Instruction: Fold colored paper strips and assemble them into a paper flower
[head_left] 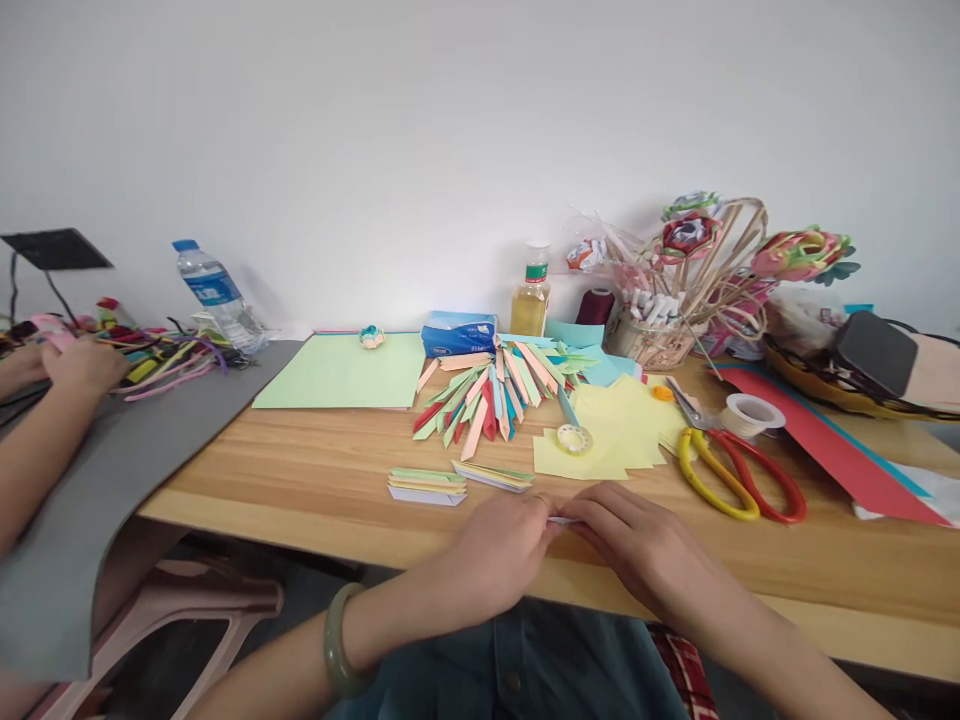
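Close to the table's front edge, my left hand (504, 548) and my right hand (631, 530) meet with their fingers bent. Between their fingertips shows a sliver of pale paper (561, 520); most of it is hidden by the hands. Just beyond my left hand lie two small stacks of folded paper strips, one stack (427, 486) to the left and another stack (493, 475) nearer the fingers. Farther back, a heap of folded paper pieces (487, 395) in green, red, peach and blue spreads out. Yellow paper sheets (615, 430) lie past my right hand, with a tape roll (574, 439) on them.
Scissors (739, 475) with yellow and red handles lie to the right, beside a white ribbon spool (752, 414). A basket (652, 340) of paper flowers, an oil-coloured bottle (530, 295) and a tissue pack (459, 334) stand behind. At left, another person's hands (82, 365) work over colourful strips.
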